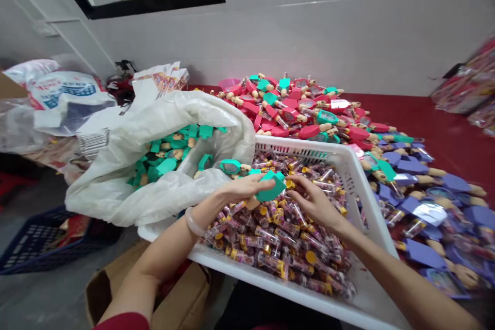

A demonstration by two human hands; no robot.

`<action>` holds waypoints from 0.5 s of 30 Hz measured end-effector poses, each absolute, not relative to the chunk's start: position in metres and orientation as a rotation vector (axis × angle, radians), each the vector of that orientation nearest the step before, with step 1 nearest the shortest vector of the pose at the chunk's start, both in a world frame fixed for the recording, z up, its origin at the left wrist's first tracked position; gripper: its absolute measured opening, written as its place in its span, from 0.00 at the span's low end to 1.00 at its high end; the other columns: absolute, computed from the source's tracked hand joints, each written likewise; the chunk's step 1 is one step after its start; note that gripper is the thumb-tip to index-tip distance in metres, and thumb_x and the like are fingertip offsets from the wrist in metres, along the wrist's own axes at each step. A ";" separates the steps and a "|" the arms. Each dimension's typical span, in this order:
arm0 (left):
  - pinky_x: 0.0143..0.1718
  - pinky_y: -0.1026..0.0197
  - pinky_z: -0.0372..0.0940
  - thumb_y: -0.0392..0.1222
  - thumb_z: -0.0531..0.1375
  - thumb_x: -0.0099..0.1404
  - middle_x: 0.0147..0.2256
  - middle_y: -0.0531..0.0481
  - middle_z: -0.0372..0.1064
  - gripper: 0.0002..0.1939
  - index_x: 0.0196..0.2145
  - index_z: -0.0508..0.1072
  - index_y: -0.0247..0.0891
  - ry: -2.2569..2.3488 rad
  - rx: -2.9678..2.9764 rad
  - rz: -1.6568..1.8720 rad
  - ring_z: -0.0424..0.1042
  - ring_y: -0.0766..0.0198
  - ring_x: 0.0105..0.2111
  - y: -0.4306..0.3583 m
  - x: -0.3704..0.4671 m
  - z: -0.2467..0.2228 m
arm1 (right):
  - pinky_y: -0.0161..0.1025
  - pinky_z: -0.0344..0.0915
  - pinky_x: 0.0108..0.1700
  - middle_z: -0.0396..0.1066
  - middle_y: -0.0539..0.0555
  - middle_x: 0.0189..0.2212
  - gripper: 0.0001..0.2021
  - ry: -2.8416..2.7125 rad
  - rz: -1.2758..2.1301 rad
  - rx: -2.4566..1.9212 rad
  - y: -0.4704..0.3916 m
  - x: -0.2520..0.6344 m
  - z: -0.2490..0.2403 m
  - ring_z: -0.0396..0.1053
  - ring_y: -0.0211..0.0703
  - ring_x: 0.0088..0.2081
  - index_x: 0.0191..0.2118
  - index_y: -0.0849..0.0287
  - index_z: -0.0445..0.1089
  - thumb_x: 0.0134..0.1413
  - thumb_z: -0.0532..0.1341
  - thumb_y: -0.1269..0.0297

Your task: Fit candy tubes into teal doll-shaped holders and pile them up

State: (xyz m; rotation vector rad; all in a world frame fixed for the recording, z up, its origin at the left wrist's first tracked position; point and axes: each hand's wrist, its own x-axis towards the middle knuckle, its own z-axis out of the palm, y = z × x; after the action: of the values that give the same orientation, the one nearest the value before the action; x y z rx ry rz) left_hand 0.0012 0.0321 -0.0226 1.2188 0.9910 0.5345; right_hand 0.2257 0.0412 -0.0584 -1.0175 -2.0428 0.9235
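Right forearm (394, 268): closest thing to the lens, bare, coming in across the right edge of the white basket (379, 216), not far from its near corner.
Left forearm (162, 258): in over the basket's near edge, red sleeve (124, 321) at the bottom, pale bangle (195, 223) at the wrist.
Left hand (247, 188): thumb pressed over a green paddle (276, 185), so that one's properly gripped; its tan end (253, 202) pokes out below. Other fingers are mostly hidden behind, can't tell how they sit.
Right hand (317, 203): thumb and index finger pinching a yellow cap (290, 184), right beside the paddle's edge.
Where the paddle is: up off the heap, roughly over the middle of the basket.
Basket contents: loads of clear tubes (266, 234) with yellow ends, lying every which way.
White sack (116, 185): slumped against the basket's left edge, mouth open, more green pieces (166, 166) inside.
Red tabletop (410, 113): red pieces (309, 130) with some green mixed in past the basket's far edge, purple pieces (425, 252) off its right edge.
Down low: navy basket (23, 247) at left, cardboard box (185, 294) below the near edge.
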 end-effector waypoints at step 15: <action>0.21 0.66 0.51 0.60 0.64 0.52 0.24 0.55 0.62 0.24 0.37 0.74 0.37 1.112 1.625 0.090 0.59 0.69 0.21 0.024 -0.014 0.004 | 0.41 0.70 0.35 0.75 0.61 0.36 0.13 -2.486 0.048 -0.607 0.015 0.226 -0.047 0.74 0.47 0.36 0.50 0.61 0.70 0.63 0.54 0.65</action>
State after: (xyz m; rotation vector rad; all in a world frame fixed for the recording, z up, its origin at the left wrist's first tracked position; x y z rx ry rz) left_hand -0.0141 0.0238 0.0038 1.6246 1.1122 0.0896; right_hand 0.2263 0.0153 -0.0473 -0.6072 -2.4856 0.0483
